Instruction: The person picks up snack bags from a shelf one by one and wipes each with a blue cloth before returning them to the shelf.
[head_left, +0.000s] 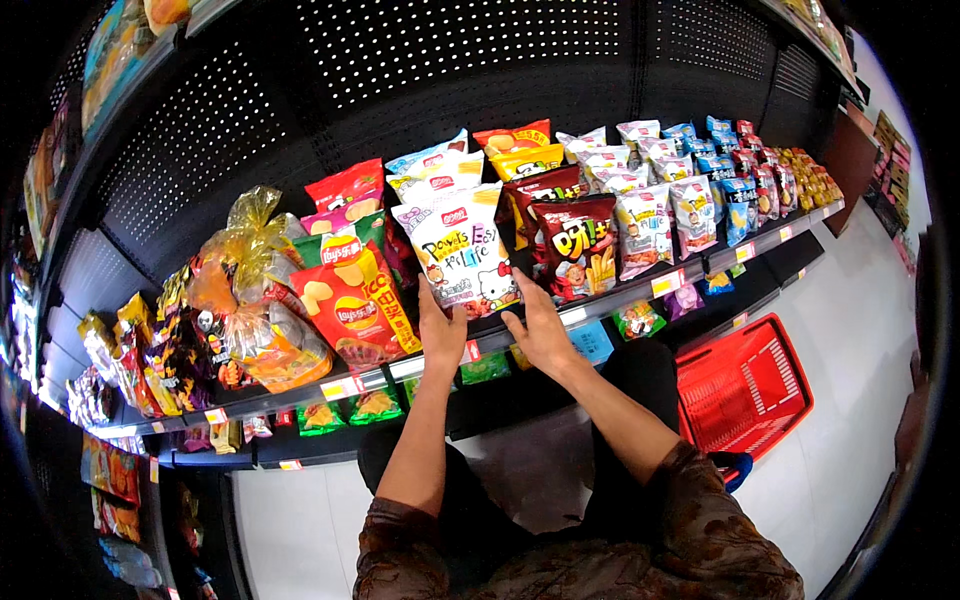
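Both hands are at the lower part of a white snack bag (459, 244) with a cartoon cat on it, at the shelf's front. My left hand (442, 326) touches its lower left edge, and my right hand (541, 322) is at its lower right edge, thumb apart from the fingers. Whether the hands bear the bag's weight cannot be told. Similar white bags stand behind it. Left of it leans a red Lay's chip bag (352, 311); a dark brown snack bag (576, 244) stands on its right.
Small white and blue bags (739, 206) line the shelf to the right. Knotted clear bags of snacks (262, 322) sit on the left. Price tags hang on the shelf edge (592, 309). Below is a lower shelf with green packets (375, 405). A red shopping basket (739, 382) is on the right.
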